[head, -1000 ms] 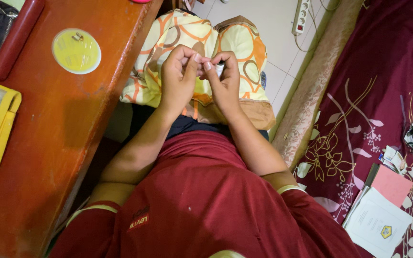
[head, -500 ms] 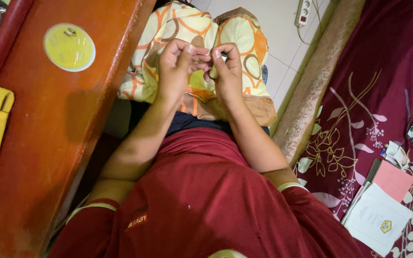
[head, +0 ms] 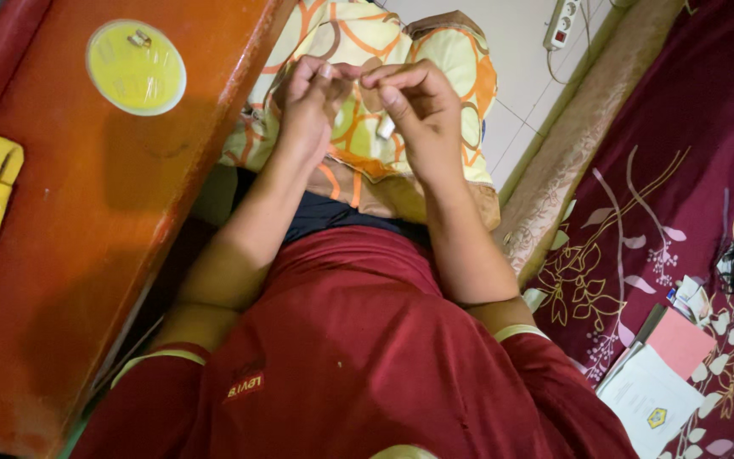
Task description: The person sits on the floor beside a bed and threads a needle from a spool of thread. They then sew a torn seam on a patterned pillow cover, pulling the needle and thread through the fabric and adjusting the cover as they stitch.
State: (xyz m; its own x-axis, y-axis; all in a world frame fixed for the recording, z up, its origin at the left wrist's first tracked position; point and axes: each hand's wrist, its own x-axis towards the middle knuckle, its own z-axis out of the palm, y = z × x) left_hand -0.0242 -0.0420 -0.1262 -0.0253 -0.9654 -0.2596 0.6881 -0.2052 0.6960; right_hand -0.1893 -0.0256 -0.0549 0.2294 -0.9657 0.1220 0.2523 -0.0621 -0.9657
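Head view: hands (head: 367, 106) pinched together above patterned cushion (head: 401, 51); orange table (head: 87, 221) left.

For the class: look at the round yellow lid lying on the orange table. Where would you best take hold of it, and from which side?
Probably by the rim of the round yellow lid, coming from above with fingers on opposite edges. It lies flat on the orange table, so only its thin edge offers a grip. Both the left hand and right hand are busy over the patterned cushion.

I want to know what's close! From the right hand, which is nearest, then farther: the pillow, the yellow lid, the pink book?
From the right hand:
1. Pillow, right beneath the hand.
2. Yellow lid, off to the left on the orange table.
3. Pink book, on the dark red cloth at lower right.
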